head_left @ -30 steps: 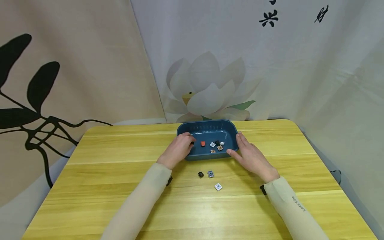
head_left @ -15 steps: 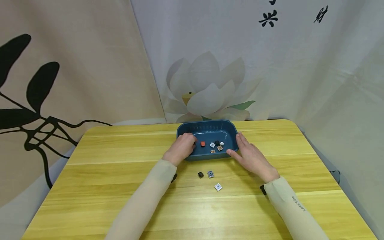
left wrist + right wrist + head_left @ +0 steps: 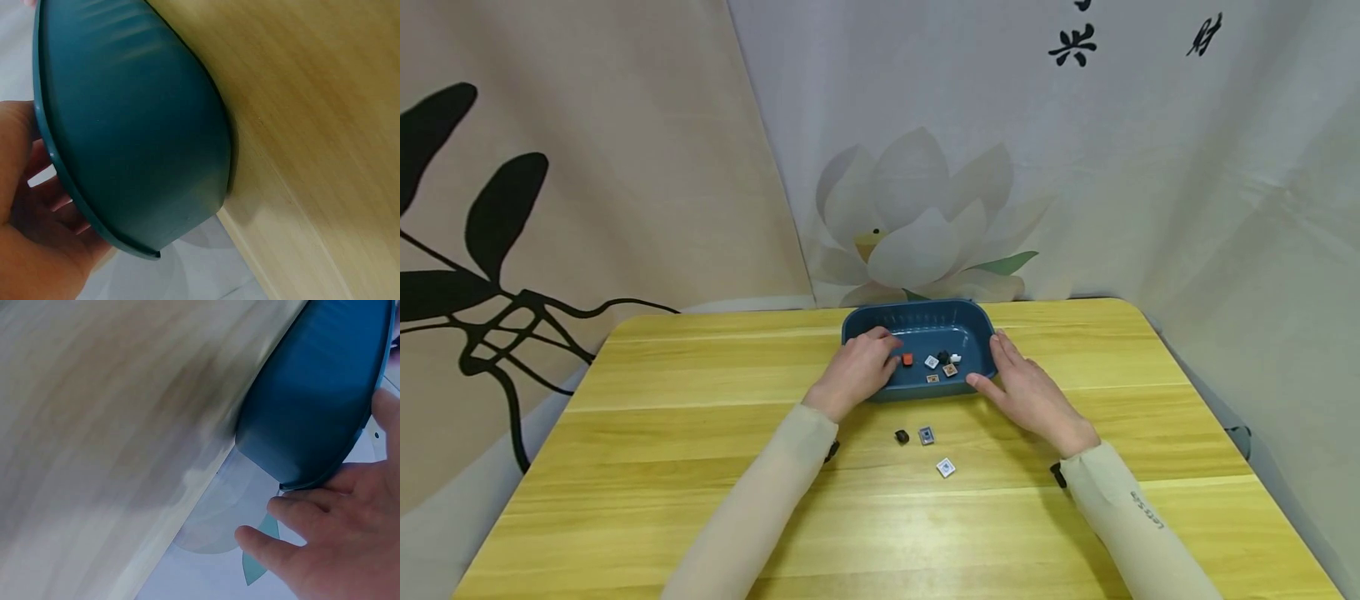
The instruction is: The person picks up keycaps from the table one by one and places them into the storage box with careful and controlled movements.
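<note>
A dark blue plastic basin (image 3: 925, 392) stands at the table's far edge with several small pieces in it. My left hand (image 3: 853, 373) reaches over its left end, thumb and forefinger apart inside, close to a red cube-like piece (image 3: 907, 359). In the left wrist view, the basin's wall (image 3: 137, 125) hides the fingertips of my left hand (image 3: 44, 219). My right hand (image 3: 1033, 396) rests against the right end, fingers extended and thumb at the front corner. The right wrist view has my right hand (image 3: 337, 519) with its fingers along the outside of the basin (image 3: 319, 394).
Right of the red piece lie a white square piece (image 3: 931, 362), brownish square pieces (image 3: 950, 370), a black piece (image 3: 943, 357) and a small white one (image 3: 955, 358). On the wooden table (image 3: 700, 483) are a black piece (image 3: 902, 437), a grey-blue square (image 3: 927, 436) and a white square (image 3: 945, 467).
My left hand has moved right, farther into the basin, and its thumb and forefinger have spread. The dark thing earlier seen at its fingertips no longer shows. My right hand has stayed put.
</note>
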Action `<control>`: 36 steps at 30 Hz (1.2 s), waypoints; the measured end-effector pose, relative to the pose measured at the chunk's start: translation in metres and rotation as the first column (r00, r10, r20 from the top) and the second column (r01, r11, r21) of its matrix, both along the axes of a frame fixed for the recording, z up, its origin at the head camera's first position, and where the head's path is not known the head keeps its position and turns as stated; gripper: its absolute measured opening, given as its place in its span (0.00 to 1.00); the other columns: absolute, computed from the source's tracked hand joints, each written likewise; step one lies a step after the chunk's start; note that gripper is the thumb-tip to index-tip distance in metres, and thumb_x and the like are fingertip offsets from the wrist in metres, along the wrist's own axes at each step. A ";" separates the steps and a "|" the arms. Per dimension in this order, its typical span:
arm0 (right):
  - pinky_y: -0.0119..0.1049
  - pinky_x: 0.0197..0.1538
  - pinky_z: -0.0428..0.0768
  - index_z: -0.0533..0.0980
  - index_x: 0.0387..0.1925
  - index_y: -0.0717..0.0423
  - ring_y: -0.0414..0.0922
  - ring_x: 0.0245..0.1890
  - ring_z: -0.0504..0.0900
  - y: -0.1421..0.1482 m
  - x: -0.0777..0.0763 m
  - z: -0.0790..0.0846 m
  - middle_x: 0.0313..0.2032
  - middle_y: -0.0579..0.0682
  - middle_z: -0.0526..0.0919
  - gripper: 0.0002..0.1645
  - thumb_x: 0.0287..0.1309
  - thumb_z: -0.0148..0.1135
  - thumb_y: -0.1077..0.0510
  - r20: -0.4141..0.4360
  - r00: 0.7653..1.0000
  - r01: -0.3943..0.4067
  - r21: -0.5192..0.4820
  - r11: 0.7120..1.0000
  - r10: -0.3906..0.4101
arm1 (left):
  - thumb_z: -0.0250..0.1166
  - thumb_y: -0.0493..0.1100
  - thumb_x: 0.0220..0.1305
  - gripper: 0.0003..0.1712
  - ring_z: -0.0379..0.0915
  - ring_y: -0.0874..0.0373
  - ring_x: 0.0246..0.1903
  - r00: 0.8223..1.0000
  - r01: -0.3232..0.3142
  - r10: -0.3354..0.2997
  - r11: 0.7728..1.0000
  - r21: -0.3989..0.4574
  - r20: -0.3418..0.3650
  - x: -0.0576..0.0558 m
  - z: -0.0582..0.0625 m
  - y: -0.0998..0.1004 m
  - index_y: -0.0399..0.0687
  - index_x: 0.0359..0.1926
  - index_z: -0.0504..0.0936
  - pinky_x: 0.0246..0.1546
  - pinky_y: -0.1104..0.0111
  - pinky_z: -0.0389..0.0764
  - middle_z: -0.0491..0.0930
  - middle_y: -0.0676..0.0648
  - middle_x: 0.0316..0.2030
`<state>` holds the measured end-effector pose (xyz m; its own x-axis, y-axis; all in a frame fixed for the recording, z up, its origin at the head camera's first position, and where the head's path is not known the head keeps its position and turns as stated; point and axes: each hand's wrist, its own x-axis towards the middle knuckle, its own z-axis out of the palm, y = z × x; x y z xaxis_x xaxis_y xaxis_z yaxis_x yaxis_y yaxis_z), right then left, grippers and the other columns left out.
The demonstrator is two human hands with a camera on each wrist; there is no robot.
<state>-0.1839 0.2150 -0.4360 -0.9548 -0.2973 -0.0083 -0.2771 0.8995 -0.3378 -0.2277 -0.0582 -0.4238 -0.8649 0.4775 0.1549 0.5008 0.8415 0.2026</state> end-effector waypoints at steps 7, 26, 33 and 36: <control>0.58 0.67 0.55 0.44 0.73 0.68 0.59 0.72 0.48 0.000 0.000 0.000 0.74 0.63 0.41 0.56 0.66 0.39 0.27 0.000 1.000 -0.005 -0.008 1.000 0.005 | 0.64 0.48 0.65 0.22 0.70 0.52 0.57 0.985 0.085 -0.079 0.996 0.034 -0.154 0.014 0.003 -0.006 0.48 0.58 0.80 0.61 0.53 0.67 0.75 0.46 0.57; 0.57 0.66 0.58 0.44 0.73 0.69 0.62 0.71 0.52 -0.001 0.000 -0.002 0.74 0.65 0.42 0.57 0.66 0.39 0.27 -0.027 1.000 -0.005 -0.001 1.000 0.005 | 0.55 0.62 0.68 0.33 0.50 0.49 0.71 0.930 0.230 -0.228 0.973 -0.030 -0.289 0.063 0.003 -0.017 0.49 0.67 0.71 0.67 0.45 0.52 0.58 0.45 0.71; 0.58 0.66 0.58 0.45 0.73 0.70 0.62 0.70 0.53 -0.001 0.000 -0.002 0.73 0.66 0.43 0.56 0.66 0.40 0.28 -0.038 0.999 -0.013 0.006 1.000 0.013 | 0.58 0.62 0.66 0.35 0.51 0.50 0.71 0.893 0.290 -0.310 0.951 -0.110 -0.328 0.077 0.003 -0.013 0.50 0.67 0.70 0.66 0.48 0.56 0.61 0.45 0.70; 0.59 0.66 0.58 0.45 0.73 0.70 0.62 0.70 0.53 -0.001 0.000 -0.001 0.73 0.66 0.43 0.55 0.67 0.40 0.28 -0.034 0.999 -0.014 0.008 1.000 0.014 | 0.59 0.62 0.66 0.35 0.54 0.49 0.70 0.871 0.322 -0.350 0.937 -0.139 -0.345 0.082 0.002 -0.011 0.49 0.67 0.70 0.65 0.50 0.59 0.63 0.45 0.69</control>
